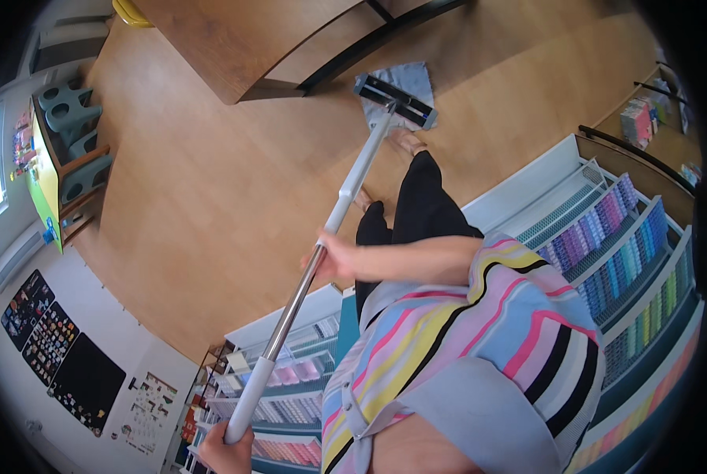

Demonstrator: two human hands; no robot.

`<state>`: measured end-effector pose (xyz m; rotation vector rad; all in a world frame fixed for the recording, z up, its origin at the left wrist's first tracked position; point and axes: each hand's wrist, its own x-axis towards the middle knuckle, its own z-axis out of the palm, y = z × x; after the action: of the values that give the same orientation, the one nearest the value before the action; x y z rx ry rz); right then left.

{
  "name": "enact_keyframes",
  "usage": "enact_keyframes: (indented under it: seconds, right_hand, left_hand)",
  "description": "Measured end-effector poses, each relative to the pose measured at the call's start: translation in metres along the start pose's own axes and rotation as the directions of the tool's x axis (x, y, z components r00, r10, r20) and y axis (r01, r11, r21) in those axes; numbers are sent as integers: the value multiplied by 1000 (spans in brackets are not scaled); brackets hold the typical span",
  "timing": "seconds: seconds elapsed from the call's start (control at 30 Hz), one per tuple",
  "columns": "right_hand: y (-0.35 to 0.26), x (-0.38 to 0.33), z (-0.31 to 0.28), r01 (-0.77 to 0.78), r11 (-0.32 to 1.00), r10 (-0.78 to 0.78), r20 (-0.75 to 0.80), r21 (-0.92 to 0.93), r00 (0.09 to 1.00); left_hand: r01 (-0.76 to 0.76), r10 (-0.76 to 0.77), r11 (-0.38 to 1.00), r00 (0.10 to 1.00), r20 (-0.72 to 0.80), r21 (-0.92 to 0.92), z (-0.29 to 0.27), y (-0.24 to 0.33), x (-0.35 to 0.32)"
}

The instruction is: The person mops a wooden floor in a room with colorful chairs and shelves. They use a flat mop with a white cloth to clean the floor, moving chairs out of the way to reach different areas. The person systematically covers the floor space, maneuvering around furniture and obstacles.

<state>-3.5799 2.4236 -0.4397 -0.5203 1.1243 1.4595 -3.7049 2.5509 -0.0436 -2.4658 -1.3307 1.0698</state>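
A flat mop with a white and silver telescopic handle (344,207) slants from the lower left up to the floor. My left hand (227,450) is closed around the grip at its upper end, near the lower edge. Partway down, my right hand (333,257) wraps the metal section, slightly blurred. The dark mop head (395,101) with grey ends lies over a light grey cloth (411,77), which sticks out around it. Close to the cloth is one of my bare feet (407,142); the other is partly hidden behind the handle.
A brown wooden table (219,43) with black legs stands ahead. To the right, a tiered rack (606,261) holds rows of colourful small items. Another display rack (290,395) stands at the lower left. Teal chairs (73,110) and a green-topped table (45,186) line the left.
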Motion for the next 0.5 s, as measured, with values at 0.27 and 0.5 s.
enact_keyframes:
  seconds: [0.27, 0.5]
  right_hand:
    - [53, 37, 12, 11, 944, -85, 212, 330, 974]
    - [17, 9, -2, 217, 976, -211, -163, 20, 964]
  left_hand:
    - [-107, 111, 992, 990, 82, -60, 43, -46, 39]
    - [-42, 122, 977, 917, 380, -211, 49, -12, 37]
